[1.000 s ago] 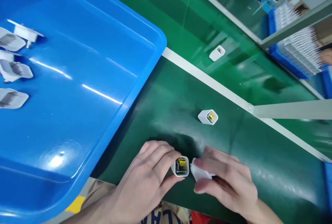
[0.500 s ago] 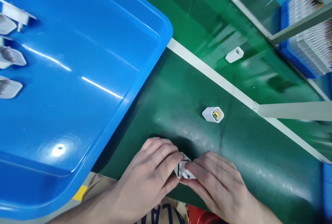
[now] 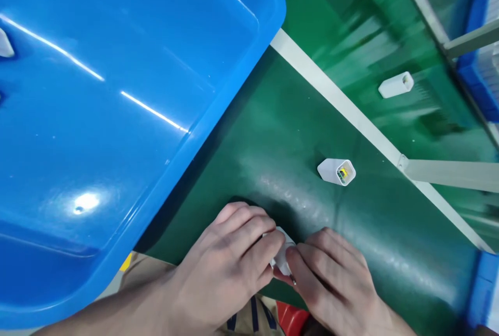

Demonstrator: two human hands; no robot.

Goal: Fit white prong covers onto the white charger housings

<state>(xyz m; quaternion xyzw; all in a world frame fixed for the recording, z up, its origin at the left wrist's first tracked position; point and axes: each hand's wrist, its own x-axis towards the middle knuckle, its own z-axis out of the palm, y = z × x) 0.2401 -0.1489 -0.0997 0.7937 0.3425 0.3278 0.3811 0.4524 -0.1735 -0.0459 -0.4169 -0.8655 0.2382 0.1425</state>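
while both hands (image 3: 283,268) pinch it, white charger shell (image 3: 281,254) sits half hidden

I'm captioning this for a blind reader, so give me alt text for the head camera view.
Left hand and right hand pinch a small white part together over a green mat. A white charger shell lies beyond, beside a blue tray.

- The small white part (image 3: 281,257) is mostly covered by the fingers of the left hand (image 3: 230,266) and right hand (image 3: 331,279); its shape cannot be told
- The blue tray (image 3: 218,97) is cut off at the top and left edges
- A pale piece (image 3: 5,45) in the tray is cut by the left edge
- The blue bins (image 3: 477,61) at far right are blurred, contents unclear
- The far white housing (image 3: 395,85) is smeared by blur
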